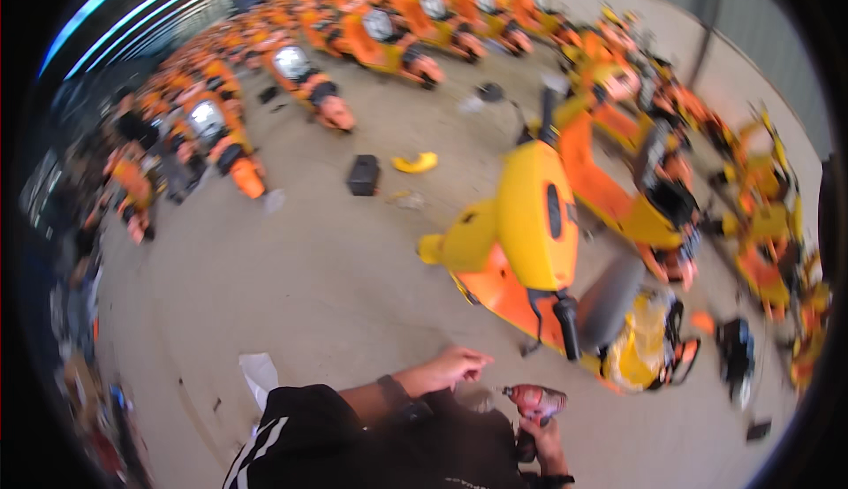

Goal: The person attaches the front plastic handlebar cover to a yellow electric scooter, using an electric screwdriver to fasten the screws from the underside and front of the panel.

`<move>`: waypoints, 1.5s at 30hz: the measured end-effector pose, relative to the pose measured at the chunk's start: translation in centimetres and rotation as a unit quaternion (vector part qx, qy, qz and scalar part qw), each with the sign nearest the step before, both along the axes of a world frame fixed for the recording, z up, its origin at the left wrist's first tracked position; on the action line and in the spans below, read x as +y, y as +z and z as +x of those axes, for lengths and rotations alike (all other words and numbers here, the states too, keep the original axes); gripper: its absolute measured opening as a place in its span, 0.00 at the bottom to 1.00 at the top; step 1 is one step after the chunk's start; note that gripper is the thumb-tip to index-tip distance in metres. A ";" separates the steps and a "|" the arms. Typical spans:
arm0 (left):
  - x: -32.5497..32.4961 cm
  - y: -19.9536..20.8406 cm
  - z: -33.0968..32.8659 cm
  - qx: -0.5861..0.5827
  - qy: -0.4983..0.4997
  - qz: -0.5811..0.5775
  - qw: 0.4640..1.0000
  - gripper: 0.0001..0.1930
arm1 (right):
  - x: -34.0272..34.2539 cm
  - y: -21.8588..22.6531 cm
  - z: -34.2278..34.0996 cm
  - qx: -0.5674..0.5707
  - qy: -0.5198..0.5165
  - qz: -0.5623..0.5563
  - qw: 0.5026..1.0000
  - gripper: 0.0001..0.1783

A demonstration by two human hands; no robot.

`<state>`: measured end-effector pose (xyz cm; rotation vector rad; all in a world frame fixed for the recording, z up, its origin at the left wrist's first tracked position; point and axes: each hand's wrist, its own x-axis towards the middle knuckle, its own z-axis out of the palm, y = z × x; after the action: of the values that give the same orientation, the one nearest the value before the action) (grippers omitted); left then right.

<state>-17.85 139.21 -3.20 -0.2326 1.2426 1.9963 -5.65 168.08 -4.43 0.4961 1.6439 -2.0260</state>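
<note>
The place is a big hall with a grey concrete floor point(309, 277), and many orange scooters point(300, 78) stand in rows at the far side. On the floor at the left lies a white scrap of paper point(259, 374), and farther away a black box point(363, 174) with a yellow curved part point(416, 163) near it. The left hand point(455, 367) comes from the lower edge with a dark wristband; the forearm points to the right, the fingers are stretched out and released, grasping nothing. Just above it stands a yellow scooter point(530, 215), tilted, with a black handlebar grip point(566, 326). The right hand point(541, 440) is low, its fingers clenched around the handle of a red power drill point(535, 401), which points left toward the left hand.
</note>
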 end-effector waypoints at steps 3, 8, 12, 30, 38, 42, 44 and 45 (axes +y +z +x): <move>-0.3 2.8 0.6 0.055 -0.048 -0.026 0.997 0.15 | -1.6 1.8 -2.3 0.069 0.015 0.027 0.997 0.11; -1.1 3.1 3.0 0.046 0.071 -0.024 0.996 0.15 | -2.5 2.1 -3.8 0.157 0.029 0.114 0.981 0.11; -1.5 3.1 5.5 0.050 0.109 -0.004 0.993 0.16 | -3.4 3.9 -3.2 0.149 0.003 0.114 0.982 0.12; -2.8 4.5 6.4 0.046 0.077 -0.068 0.994 0.12 | -8.1 5.5 1.1 0.105 -0.060 0.221 0.968 0.17; -7.4 4.4 8.3 0.063 0.031 -0.106 0.992 0.11 | -11.1 8.9 3.2 0.066 0.001 0.266 0.962 0.25; -8.9 4.9 9.2 0.047 -0.012 -0.095 0.994 0.10 | -11.8 6.5 5.6 0.074 -0.012 0.296 0.952 0.26; -9.9 4.1 9.7 0.060 -0.046 -0.108 0.991 0.10 | -12.4 6.3 6.3 0.091 -0.018 0.307 0.947 0.33; -10.3 3.9 9.9 0.051 -0.041 -0.108 0.992 0.10 | -12.5 6.3 6.8 0.084 -0.010 0.305 0.948 0.33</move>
<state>-7.90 128.89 0.69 -0.1833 1.5118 1.8215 1.11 155.62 1.87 0.5534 2.3866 -1.5717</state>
